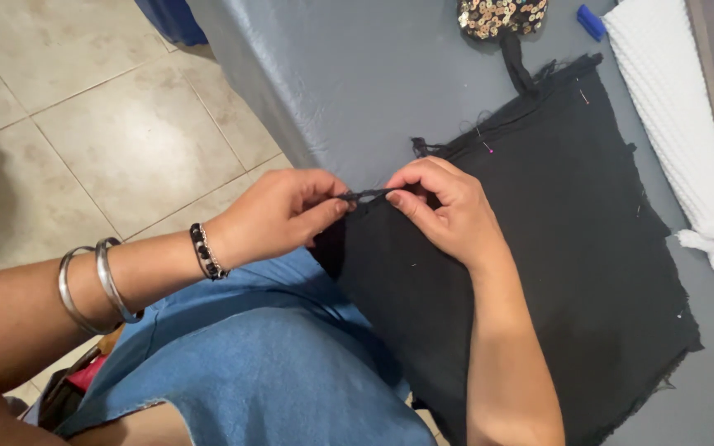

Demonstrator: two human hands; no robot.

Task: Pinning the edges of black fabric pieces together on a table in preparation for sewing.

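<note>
The black cloth (539,248) lies flat on the grey desk (357,74), its near corner hanging over the edge. The left hand (278,216) and right hand (444,206) each pinch its frayed edge in a fingertip grip. It looks light, limp and prone to fraying, so best held by the edge, away from the pins (487,147).

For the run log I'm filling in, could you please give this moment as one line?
left hand: pinching edge of black fabric | right hand: pinching same edge | surface: grey-covered table | nearby: white cloth, sequinned piece

No packages, labels, signs or screens show anywhere in this view.
</note>
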